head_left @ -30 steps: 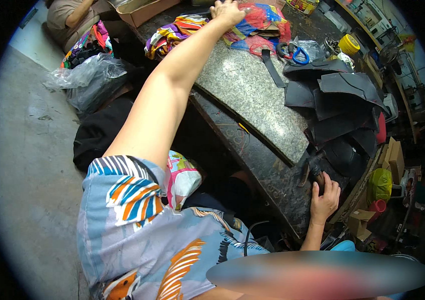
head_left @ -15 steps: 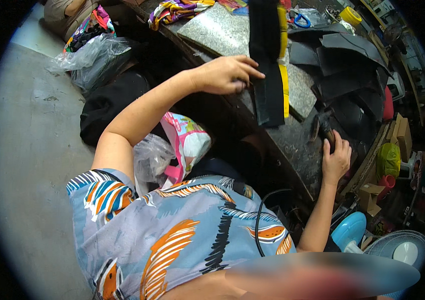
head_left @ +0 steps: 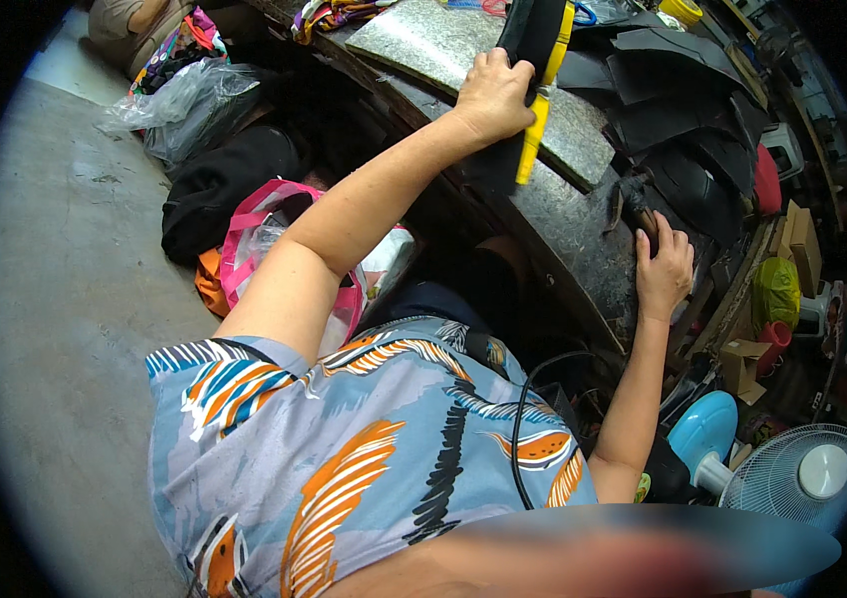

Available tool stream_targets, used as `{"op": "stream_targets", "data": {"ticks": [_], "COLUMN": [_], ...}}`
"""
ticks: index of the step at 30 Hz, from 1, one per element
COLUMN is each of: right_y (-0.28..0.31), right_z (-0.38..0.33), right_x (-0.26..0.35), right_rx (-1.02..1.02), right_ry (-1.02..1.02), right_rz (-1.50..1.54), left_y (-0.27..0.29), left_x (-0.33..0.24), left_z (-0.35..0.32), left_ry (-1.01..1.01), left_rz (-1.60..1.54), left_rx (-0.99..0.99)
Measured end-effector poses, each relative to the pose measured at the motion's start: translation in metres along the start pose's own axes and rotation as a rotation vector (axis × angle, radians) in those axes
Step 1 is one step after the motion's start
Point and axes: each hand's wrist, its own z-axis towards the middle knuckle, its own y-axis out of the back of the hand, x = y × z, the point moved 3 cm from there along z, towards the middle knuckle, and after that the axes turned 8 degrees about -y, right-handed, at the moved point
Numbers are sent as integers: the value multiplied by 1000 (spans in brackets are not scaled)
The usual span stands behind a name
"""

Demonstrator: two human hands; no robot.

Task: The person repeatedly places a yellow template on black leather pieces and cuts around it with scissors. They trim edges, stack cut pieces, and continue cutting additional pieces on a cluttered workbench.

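Observation:
My left hand [head_left: 493, 95] is closed on a long black strip [head_left: 528, 32], which bends where the fingers grip it. A bright yellow strip [head_left: 535, 135] runs along its right edge. The pair lies across a speckled stone slab [head_left: 423, 45] and hangs toward the bench's near edge. Farther right, my right hand [head_left: 665, 267] has its fingers curled round the dark handle of a tool [head_left: 640, 211] resting on the worn bench top [head_left: 568, 224]. The tool's far end blends into dark pieces behind it, so its kind is unclear.
Overlapping black sheet pieces [head_left: 678, 110] are heaped at the bench's right. Below the near edge sit a pink-handled bag [head_left: 234, 234], a black bundle [head_left: 219, 194] and a clear plastic bag [head_left: 194, 110]. A fan [head_left: 822, 473] stands lower right; a person [head_left: 120, 25] sits far left.
My left hand has moved up and right and closed on the black strip, which now bends and tilts with its yellow edge. My right hand stays at the dark tool.

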Motion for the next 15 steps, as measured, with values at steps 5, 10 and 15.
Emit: {"op": "stream_targets", "data": {"ticks": [5, 10, 15], "right_y": [-1, 0, -2], "right_z": [0, 0, 0], "right_x": [0, 0, -1], "right_rx": [-7, -4, 5], "right_ry": [2, -2, -4], "right_rz": [0, -7, -22], "left_y": [10, 13, 6], "left_x": [11, 14, 25], "left_z": [-1, -3, 1], "left_ry": [-78, -219, -365], "left_rz": [-85, -58, -36], "left_rx": [-91, -47, 75]}}
